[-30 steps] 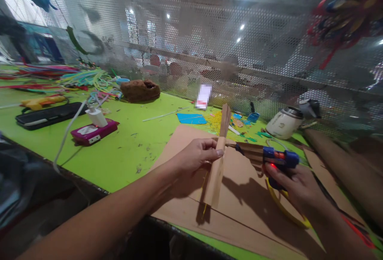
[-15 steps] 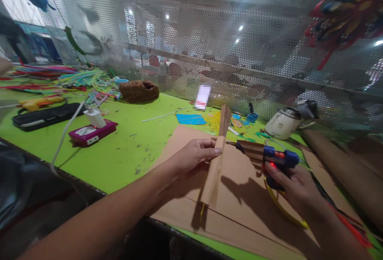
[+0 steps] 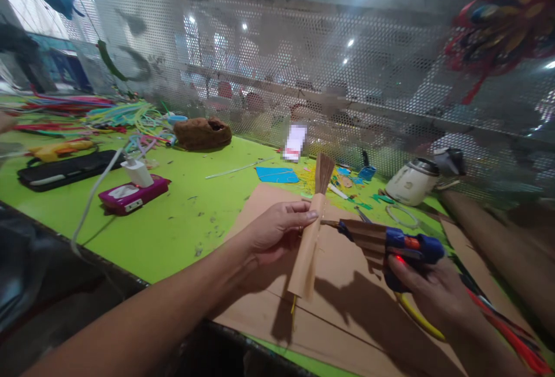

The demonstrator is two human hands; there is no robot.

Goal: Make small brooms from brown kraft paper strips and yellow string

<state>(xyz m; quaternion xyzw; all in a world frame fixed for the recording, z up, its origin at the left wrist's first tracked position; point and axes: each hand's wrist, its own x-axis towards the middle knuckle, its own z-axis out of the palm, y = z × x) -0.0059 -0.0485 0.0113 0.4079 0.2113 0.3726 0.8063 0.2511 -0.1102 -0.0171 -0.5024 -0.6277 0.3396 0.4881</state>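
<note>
My left hand point(image 3: 281, 229) pinches a rolled tube of brown paper point(image 3: 307, 255), held tilted above the cardboard. A fanned brown bundle point(image 3: 324, 173) sticks out of the tube's top end, and a thin yellow strand hangs from its lower end. In my right hand point(image 3: 427, 284) is a blue hot glue gun point(image 3: 407, 244) with a red light glowing. Ridged brown cardboard is wrapped about its front. The gun's nozzle points left, at the tube's right edge close to my left fingers; whether it touches cannot be made out.
Brown cardboard point(image 3: 255, 302) covers part of the green table point(image 3: 186, 238). Behind lie blue paper point(image 3: 277, 175), yellow scraps and a white pot-like container point(image 3: 411, 181). A purple power strip point(image 3: 134, 195) with a white cable sits left. Another person's arm point(image 3: 498, 250) reaches in at right.
The glue gun has moved slightly right and down, its nozzle now lower along the tube. The tube has shifted a little left in my left hand, its fanned end turned more into view.
</note>
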